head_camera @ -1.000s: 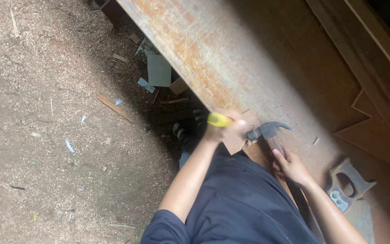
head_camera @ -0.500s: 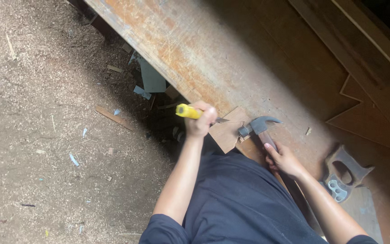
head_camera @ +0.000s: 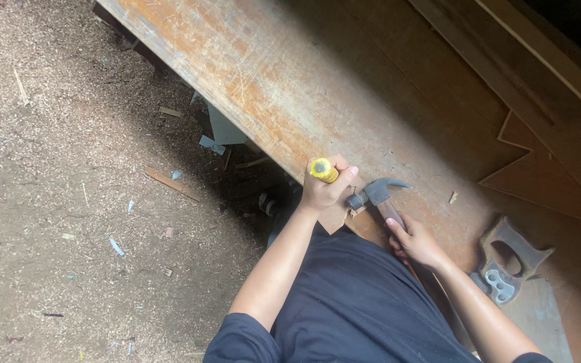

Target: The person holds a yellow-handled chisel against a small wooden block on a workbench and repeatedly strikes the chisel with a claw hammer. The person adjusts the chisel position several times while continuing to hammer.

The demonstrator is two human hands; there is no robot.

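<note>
L hand (head_camera: 324,191) fisted on yellow-handled tool (head_camera: 323,169); R hand (head_camera: 415,240) gripping hammer (head_camera: 378,195). Risk: hammer glances off, hits L knuckles.

The left hand (head_camera: 325,191) closes on a bright yellow handle (head_camera: 322,169). Just beside that grip, toward the right hand (head_camera: 415,240), the hammer (head_camera: 378,193) head is dull grey; its shaft looks brownish, perhaps wood. Under both grips the workbench (head_camera: 250,74) is rust-orange, scratched pale. Past the right grip, a grey saw handle (head_camera: 508,265).
</note>
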